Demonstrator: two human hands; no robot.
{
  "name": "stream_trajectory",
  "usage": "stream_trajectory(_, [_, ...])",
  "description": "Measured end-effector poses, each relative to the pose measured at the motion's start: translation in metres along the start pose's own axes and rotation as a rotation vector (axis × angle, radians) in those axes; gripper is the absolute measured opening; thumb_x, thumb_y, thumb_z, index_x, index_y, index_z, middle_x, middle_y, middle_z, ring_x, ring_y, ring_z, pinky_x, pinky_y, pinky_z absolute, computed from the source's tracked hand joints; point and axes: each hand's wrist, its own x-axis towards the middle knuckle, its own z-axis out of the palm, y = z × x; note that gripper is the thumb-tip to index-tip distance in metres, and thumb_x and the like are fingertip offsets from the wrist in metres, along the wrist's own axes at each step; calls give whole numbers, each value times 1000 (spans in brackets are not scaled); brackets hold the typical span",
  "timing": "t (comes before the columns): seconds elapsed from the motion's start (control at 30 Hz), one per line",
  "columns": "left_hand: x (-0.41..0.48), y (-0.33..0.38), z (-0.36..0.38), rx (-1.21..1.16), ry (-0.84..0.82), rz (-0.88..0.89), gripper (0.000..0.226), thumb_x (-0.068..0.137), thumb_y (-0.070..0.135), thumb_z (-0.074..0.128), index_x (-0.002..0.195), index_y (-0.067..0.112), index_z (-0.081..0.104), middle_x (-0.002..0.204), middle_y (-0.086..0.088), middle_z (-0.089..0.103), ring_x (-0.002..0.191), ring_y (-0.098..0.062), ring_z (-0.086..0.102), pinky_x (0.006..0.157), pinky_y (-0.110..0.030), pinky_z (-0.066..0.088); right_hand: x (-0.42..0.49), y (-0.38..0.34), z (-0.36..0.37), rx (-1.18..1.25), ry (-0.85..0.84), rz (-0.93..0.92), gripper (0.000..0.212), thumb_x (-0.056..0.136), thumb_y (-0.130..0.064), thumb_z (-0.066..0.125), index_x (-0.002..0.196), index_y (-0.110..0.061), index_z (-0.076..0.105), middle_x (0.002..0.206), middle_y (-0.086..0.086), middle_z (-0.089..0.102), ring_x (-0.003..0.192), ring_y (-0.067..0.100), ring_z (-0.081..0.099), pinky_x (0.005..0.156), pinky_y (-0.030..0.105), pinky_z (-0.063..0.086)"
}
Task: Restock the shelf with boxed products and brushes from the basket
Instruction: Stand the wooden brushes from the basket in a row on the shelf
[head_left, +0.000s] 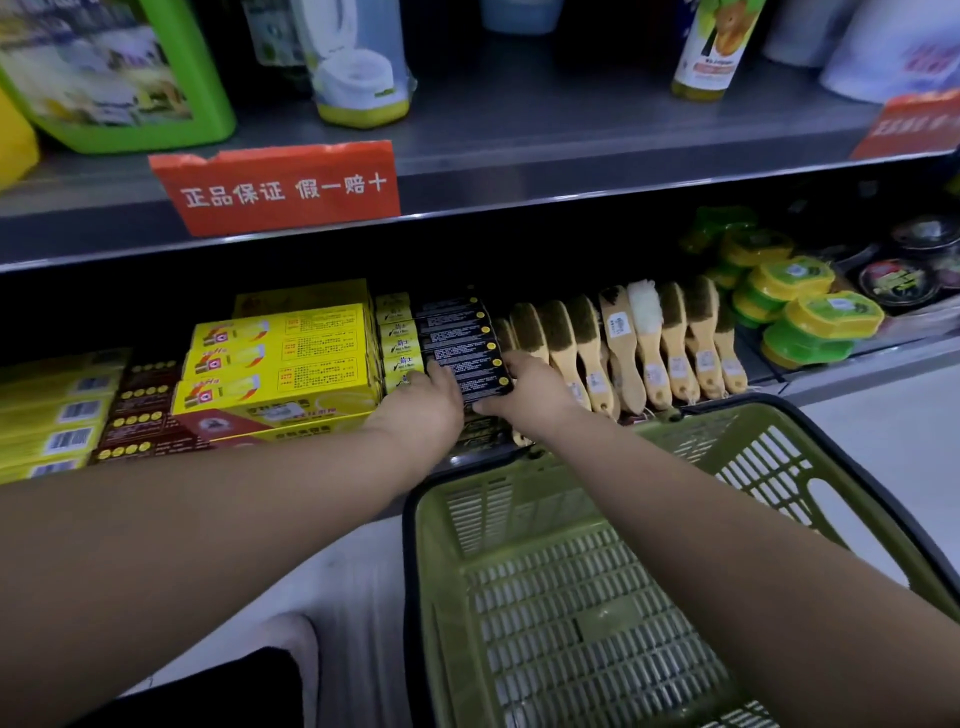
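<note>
One black rectangular cardboard box (480, 379) lay on the lower grey metal shelf (852, 366), in front of a column of four like black boxes (454, 327). The left hand (428, 400) grasped its left end and the right hand (532, 387) its right end. Right of that box stood about nine wooden-handled brushes (644, 353) in a row. Left of it were three long yellow cartons (280, 358), stacked. Below it was one green slatted plastic basket (519, 499).
</note>
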Motion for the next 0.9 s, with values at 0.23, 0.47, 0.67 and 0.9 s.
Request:
stream_trajectory(0.23, [7, 0, -1, -15, 10, -39, 69, 88, 1, 52, 142, -10, 9, 142, -30, 24, 123, -38, 41, 91, -37, 46, 15, 1, -13, 88, -80, -6, 87, 69, -22, 82, 139, -8, 31, 131, 8, 50, 107, 16, 49, 89, 29, 42])
stream_trajectory(0.47, [16, 3, 4, -44, -47, -55, 78, 89, 1, 49, 141, -14, -8, 150, -35, -6, 138, -48, 14, 108, -46, 31, 25, -6, -3, 170, -139, -87, 52, 85, -4, 62, 130, -12, 38, 122, 9, 56, 111, 23, 54, 97, 34, 43])
stream_trajectory(0.67, [25, 1, 8, -188, 1, -43, 57, 97, 7, 32, 142, -13, 2, 152, -31, 2, 140, -44, 13, 113, -47, 21, 33, 1, -5, 239, -147, -64, 72, 84, 1, 62, 143, -9, 23, 145, 11, 39, 125, 21, 43, 104, 30, 36])
stream_trajectory(0.9, [15, 3, 4, -6, 2, -26, 65, 94, -1, 38, 139, -18, -5, 148, -39, 1, 134, -52, 20, 108, -47, 31, 53, -5, -4, 234, -73, -48, 79, 89, -10, 60, 149, -10, 8, 152, 10, 28, 135, 24, 34, 101, 25, 31])
